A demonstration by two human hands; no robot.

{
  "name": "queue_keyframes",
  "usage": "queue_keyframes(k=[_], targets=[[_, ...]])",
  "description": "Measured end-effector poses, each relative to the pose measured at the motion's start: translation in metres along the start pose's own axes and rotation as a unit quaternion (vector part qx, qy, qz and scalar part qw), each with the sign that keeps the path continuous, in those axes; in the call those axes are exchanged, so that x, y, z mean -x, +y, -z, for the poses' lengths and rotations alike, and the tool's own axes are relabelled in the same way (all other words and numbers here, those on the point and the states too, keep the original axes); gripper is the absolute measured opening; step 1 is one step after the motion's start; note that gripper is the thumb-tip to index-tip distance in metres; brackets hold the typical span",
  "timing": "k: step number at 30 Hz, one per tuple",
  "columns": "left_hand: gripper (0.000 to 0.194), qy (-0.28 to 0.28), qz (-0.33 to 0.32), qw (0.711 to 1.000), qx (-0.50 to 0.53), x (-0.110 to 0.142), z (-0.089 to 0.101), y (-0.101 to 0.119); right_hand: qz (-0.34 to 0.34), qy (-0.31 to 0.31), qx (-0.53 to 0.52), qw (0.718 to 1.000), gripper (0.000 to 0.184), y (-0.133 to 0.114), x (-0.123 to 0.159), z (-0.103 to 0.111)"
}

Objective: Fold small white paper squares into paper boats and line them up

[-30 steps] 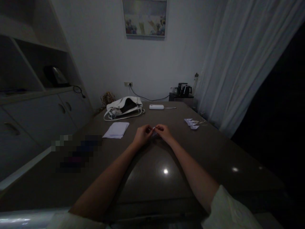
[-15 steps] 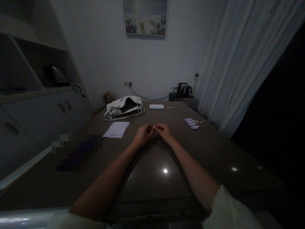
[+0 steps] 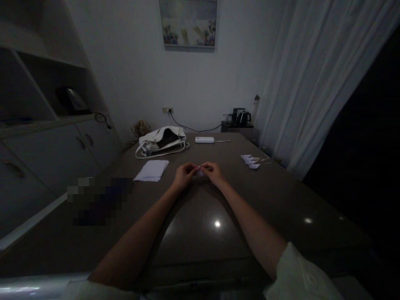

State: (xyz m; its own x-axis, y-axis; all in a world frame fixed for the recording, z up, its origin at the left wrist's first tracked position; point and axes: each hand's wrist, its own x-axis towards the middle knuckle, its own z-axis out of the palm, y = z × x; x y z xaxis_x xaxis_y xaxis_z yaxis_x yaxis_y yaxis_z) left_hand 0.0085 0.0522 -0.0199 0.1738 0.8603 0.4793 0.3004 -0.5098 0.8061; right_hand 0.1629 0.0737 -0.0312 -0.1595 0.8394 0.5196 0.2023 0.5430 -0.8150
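Over the middle of the table, my left hand [image 3: 184, 175] and my right hand [image 3: 214, 173] meet with their fingertips pinched. Between them is a small piece of folded white paper [image 3: 201, 171], held from both sides and mostly covered by the fingers. Left of my left hand lies a stack of white paper sheets [image 3: 152, 170], its edges a little uneven. Several small folded paper pieces [image 3: 250, 161] rest in a row on the right side of the table.
A white handbag [image 3: 162, 139] stands at the table's [image 3: 200, 233] far left. Behind my hands lies a white power bank [image 3: 204, 140] with a short cable. A blurred dark patch [image 3: 103, 202] covers something at the left. A sheer curtain [image 3: 300, 83] hangs at the right.
My left hand has shifted slightly left, and the gap between my fingertips has widened. More of the white paper shows between and below them now.
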Motion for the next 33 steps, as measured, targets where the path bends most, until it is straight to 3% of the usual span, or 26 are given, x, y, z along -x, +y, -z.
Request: queue_keyframes(k=[7,14,20,25,33], targets=[[0.027,-0.022,0.011,0.999,0.026,0.002,0.001,0.001,-0.005,-0.016,0.098,0.995,0.023,0.004,0.000,0.002],[0.030,-0.030,0.022,0.998,0.048,0.001,0.000,-0.003,0.020,-0.013,0.121,0.992,0.024,-0.004,0.003,0.002],[0.036,-0.029,0.040,0.997,0.057,0.000,-0.001,-0.001,0.009,-0.011,0.088,0.996,0.023,-0.001,0.001,0.001],[0.034,0.001,0.025,1.000,0.003,-0.001,0.001,0.002,-0.010,-0.016,-0.011,1.000,0.021,-0.002,-0.001,-0.002],[0.025,0.058,-0.026,0.994,-0.084,-0.002,0.005,0.000,-0.112,-0.073,-0.095,0.987,0.025,-0.010,0.004,-0.003]])
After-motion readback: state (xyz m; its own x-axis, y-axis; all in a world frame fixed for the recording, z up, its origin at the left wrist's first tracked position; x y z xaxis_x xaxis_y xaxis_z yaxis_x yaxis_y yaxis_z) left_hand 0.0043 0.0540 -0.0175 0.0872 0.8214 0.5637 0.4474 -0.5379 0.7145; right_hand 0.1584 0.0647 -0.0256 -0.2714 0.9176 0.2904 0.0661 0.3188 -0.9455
